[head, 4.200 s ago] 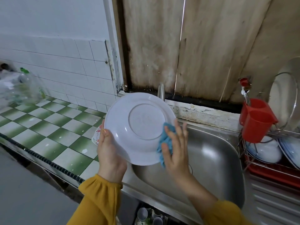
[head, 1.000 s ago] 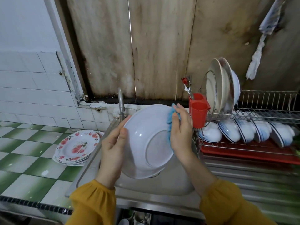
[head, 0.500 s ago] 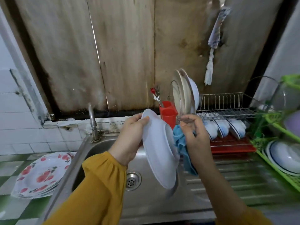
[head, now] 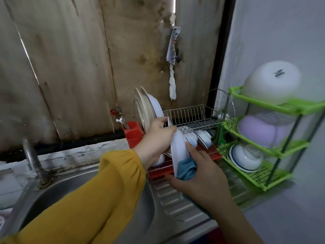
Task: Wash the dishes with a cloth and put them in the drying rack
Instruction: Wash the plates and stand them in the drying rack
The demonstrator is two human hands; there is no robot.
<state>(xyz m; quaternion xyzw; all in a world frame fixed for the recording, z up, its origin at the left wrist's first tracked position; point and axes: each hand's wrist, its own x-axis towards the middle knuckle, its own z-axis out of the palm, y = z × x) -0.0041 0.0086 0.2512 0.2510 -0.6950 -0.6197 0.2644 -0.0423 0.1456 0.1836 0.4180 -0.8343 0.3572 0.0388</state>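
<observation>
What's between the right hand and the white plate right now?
A bunched blue cloth, held by the right hand against the white plate; head view shows it.

Home kitchen, steel sink, wire drying rack (plates upright), green bowl shelf

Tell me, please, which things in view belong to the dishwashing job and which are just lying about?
In the job: round white plate, gripped by the left hand; crumpled blue cloth in the right hand; wire metal drying rack; steel sink.
Lying about: green plastic three-tier shelf; red plastic cutlery holder; twisted white rag hanging on the wall.
</observation>
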